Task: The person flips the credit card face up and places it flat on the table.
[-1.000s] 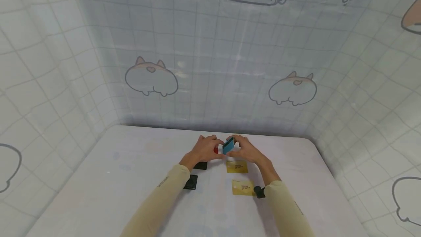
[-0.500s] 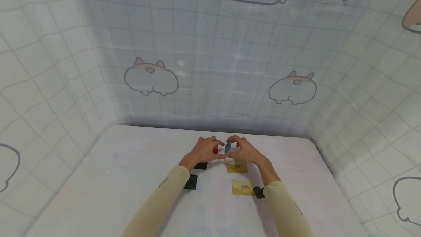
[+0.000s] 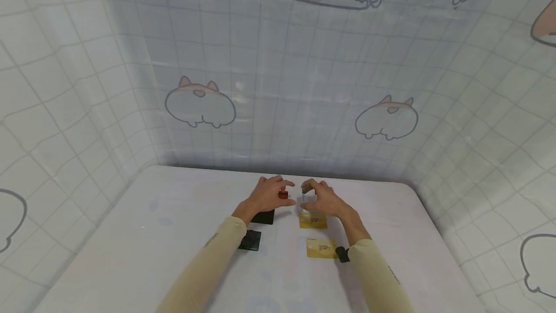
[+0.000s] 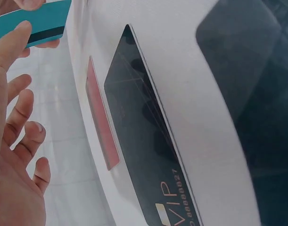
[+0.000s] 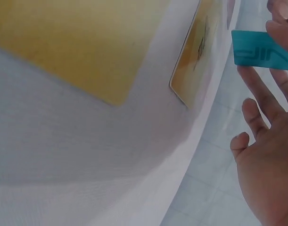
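Note:
In the head view a teal card [image 3: 303, 198] stands nearly edge-on between the thumb and fingers of my right hand [image 3: 327, 200], which pinches it above the table. The right wrist view shows the teal card [image 5: 257, 49] with raised lettering; a dark stripe crosses the teal card [image 4: 47, 34] in the left wrist view. My left hand [image 3: 266, 196] is just left of it, thumb and index finger spread, with a gap to the card in the head view. Beyond that hand lies a red card [image 3: 283, 195]. A black VIP card [image 4: 139, 113] is beneath it.
Two yellow cards [image 3: 321, 248] lie under and nearer than my right hand. Another black card [image 3: 254, 241] lies near my left forearm. The white table [image 3: 173, 216] ends at a hanging cloth [image 3: 278, 86] with cartoon dog prints.
The teal card has turned from showing its face to nearly edge-on. My left hand has drawn a little left, away from the card. The cards on the table have not moved.

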Demonstrator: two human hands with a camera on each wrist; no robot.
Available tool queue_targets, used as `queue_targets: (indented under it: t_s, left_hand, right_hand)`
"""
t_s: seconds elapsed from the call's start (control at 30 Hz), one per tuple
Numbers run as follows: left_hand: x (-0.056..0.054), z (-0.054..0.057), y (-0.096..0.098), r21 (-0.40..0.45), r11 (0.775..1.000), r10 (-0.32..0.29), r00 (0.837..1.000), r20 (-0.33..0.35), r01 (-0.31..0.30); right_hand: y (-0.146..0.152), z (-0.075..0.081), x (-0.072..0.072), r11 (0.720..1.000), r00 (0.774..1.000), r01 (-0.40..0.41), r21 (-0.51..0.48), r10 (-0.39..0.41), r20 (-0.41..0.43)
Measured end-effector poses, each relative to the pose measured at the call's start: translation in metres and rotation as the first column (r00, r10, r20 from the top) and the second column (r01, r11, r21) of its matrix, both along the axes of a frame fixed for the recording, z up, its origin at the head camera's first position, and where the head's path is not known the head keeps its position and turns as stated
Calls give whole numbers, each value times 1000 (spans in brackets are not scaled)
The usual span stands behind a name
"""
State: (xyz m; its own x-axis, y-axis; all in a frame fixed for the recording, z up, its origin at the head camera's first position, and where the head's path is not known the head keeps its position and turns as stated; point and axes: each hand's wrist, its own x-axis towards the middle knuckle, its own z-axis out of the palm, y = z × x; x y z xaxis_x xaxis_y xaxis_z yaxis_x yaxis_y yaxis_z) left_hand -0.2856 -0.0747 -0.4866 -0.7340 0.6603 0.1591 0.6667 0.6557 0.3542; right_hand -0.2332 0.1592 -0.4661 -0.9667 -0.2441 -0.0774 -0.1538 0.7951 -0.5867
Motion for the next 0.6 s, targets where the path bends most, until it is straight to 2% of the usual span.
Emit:
queue_targets:
  t_s: [0.2, 0.4, 0.6]
  left_hand:
    - [-13, -1, -1, 30, 999, -34, 999, 15, 33]
    - [-24, -1, -3, 53, 997, -60, 998, 21, 59]
    - [-28, -2, -2, 60, 996, -66, 998, 13, 65]
  right_hand:
    - [-2, -4, -11, 996, 998, 31, 80, -26, -53]
    - [-5, -5, -18, 987, 996, 64, 150, -54, -64]
    - [-4, -4, -20, 979, 995, 57, 198, -40, -87]
